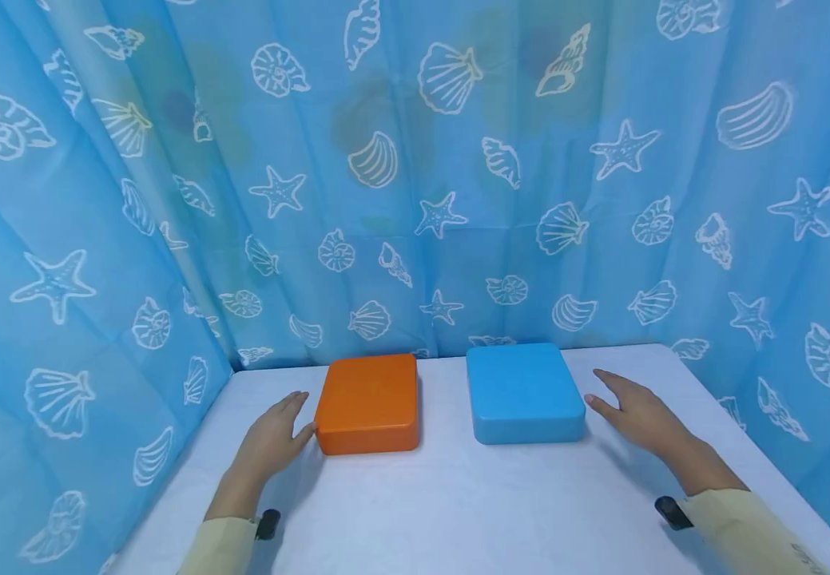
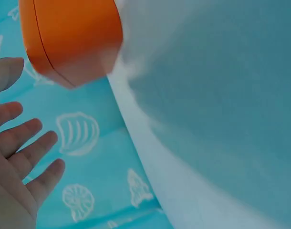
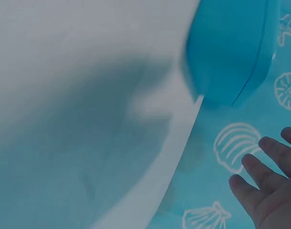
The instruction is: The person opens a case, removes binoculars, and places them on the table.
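Note:
An orange box [image 1: 371, 395] with rounded corners lies flat on the white table. Just left of it is my left hand [image 1: 267, 439], fingers extended, the thumb close to the box's near left corner. The left wrist view shows that hand [image 2: 21, 152] with spread fingers below the orange box [image 2: 78, 38], holding nothing. A blue box [image 1: 526, 387] of similar shape lies to the right. Beyond its right side my right hand [image 1: 641, 415] hovers with fingers extended, apart from the box. In the right wrist view, spread fingers [image 3: 265, 174] appear below the blue box [image 3: 229, 47].
The white tabletop [image 1: 450, 511] carries both boxes, with a gap between them. A blue curtain [image 1: 400, 200] printed with white shells and starfish hangs behind the table and along both sides. A dark wrist device [image 1: 268, 525] sits at the left sleeve.

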Motion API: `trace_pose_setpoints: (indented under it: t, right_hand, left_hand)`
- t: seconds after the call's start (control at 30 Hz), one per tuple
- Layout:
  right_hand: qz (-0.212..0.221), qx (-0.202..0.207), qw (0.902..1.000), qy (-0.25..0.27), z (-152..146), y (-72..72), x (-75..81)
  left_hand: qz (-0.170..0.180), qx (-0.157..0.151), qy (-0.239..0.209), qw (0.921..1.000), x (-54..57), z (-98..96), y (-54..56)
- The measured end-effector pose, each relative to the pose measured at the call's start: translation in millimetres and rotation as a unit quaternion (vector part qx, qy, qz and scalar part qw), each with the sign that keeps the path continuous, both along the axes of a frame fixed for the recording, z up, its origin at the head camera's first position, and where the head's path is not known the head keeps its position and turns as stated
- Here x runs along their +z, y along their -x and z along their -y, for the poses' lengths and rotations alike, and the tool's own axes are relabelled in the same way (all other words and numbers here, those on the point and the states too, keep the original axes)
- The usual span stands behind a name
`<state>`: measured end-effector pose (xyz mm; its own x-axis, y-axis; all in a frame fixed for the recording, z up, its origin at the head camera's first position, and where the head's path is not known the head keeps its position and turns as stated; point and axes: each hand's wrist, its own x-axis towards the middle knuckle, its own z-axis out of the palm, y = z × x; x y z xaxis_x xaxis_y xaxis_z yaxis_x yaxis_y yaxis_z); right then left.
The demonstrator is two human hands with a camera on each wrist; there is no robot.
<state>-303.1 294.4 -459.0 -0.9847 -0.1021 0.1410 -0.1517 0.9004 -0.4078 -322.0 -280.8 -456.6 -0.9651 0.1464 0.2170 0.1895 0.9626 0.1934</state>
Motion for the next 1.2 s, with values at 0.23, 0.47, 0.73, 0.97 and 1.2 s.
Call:
trace_pose_setpoints:
  t: [0.23, 0.47, 0.73, 0.97, 1.2]
  right_hand:
    - [0.001, -0.002, 0.9965, 0.083, 15.8, 7.6, 1.5]
    - [0.029, -0.017, 0.9931, 0.112, 23.2, 20.5, -0.9]
    - [0.050, -0.028, 0.9849, 0.164, 27.2, 41.8, -4.2]
    - [0.101, -0.041, 0.9730, 0.204, 31.9, 57.0, -3.3]
    - [0.131, -0.076, 0.9600, 0.235, 32.1, 68.9, -1.1]
  left_hand:
    - [0.015, -0.013, -0.089, 0.9958, 10.1, -41.5, 9.1]
    - [0.026, -0.038, -0.139, 0.9893, 17.7, -96.4, 24.6]
    - [0.048, -0.110, -0.084, 0.9891, 18.7, -149.1, 47.4]
    - [0.085, -0.160, -0.123, 0.9756, 8.5, -189.3, 66.2]
    - [0.197, -0.156, -0.228, 0.9407, 3.8, -230.6, 73.5]
